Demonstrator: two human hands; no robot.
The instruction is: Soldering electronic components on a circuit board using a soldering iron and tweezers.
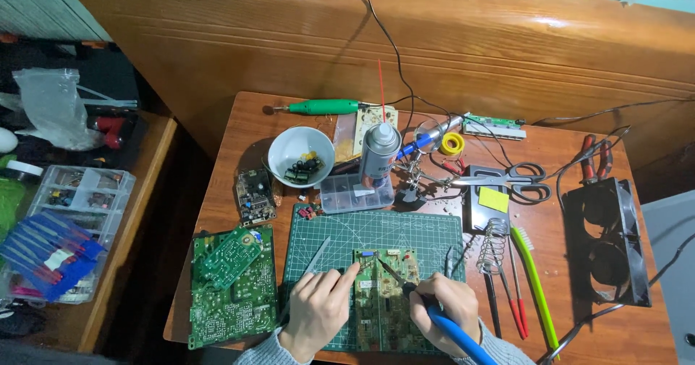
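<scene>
Head view: left hand [316,308] pins circuit board [384,300], right hand [443,303] grips half-hidden soldering iron [434,314].

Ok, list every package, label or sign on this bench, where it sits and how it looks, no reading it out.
Spray can: behind the cutting mat, upright silver cylinder with a printed label and thin red straw.
Yellow sticky note: on the dark box right of the mat, square, plain yellow.
Clear compartment box: at the can's foot, low, see-through plastic.
Plastic bag: far left on the side shelf, crumpled, translucent white.
No screens in view.
</scene>
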